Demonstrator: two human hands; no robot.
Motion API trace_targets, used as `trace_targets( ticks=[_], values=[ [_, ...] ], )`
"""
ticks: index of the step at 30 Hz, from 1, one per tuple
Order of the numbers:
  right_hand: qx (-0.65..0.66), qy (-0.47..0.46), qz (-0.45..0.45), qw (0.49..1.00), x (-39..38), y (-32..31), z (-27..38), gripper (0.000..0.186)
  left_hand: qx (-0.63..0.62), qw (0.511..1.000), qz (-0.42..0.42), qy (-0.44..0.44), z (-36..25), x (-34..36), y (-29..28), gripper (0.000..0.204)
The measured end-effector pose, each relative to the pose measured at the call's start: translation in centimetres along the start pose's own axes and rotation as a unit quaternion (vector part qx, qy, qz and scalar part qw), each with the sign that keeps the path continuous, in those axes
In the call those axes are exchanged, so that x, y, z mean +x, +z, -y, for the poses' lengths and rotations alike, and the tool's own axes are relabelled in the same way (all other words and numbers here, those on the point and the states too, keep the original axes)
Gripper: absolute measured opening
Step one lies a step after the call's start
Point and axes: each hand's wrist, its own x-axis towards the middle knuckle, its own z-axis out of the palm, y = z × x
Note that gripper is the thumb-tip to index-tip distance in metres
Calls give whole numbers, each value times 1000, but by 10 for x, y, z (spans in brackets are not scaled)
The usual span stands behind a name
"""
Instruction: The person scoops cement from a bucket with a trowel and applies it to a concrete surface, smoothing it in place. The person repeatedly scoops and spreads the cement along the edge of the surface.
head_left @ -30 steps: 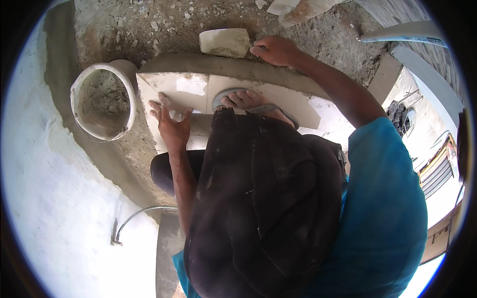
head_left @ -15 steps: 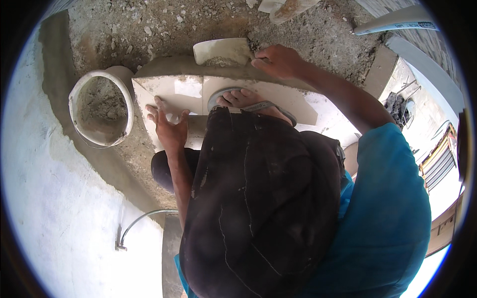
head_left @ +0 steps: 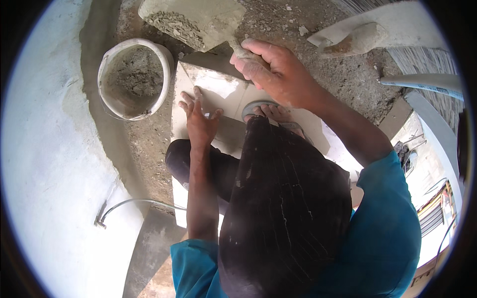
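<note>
My right hand point(head_left: 280, 74) is closed round the handle of a trowel point(head_left: 218, 22). Grey lumpy mortar point(head_left: 179, 30) lies on its broad pale blade, which is raised over the rough ground beyond the tiles. My left hand point(head_left: 201, 121) rests with spread fingers on a pale floor tile point(head_left: 221, 102). White patches mark the tile surface. To the left of the tiles stands a round pale bucket point(head_left: 103, 79) with grey mortar inside. My sandalled foot point(head_left: 276, 113) is planted on the tiles, partly hidden by my dark trouser leg.
A whitewashed wall point(head_left: 44, 139) runs down the left side, with a thin curved hose point(head_left: 134, 201) coming from it. Rubble-strewn ground point(head_left: 343, 74) stretches beyond the tiles. A mortar-smeared pale tool point(head_left: 367, 35) and a whitish pipe-like object point(head_left: 422, 81) are at the far right.
The trowel has risen and moved left, and mortar now shows on its blade. My left hand stays spread on the tile. The view has shifted, bringing the bucket closer to the middle.
</note>
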Motion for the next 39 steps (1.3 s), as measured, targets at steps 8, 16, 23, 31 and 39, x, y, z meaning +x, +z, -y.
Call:
trace_targets(
  ticks=[8,16,23,31,39],
  values=[
    [-264,-109,53,957,96,148,4,27,-66,996,-43,51,15,-1,-18,67],
    [-159,-98,-57,981,30,140,-11,27,-72,991,53,100,-17,6,14,71],
    [-156,-95,-174,968,6,142,-4,32,-43,988,28,143,-6,27,26,75],
    [-185,-74,-213,957,-32,130,19,42,38,993,-5,116,-23,54,51,81],
    [-281,-121,-190,933,-118,90,9,48,111,992,-51,20,-44,58,80,87]
  ],
)
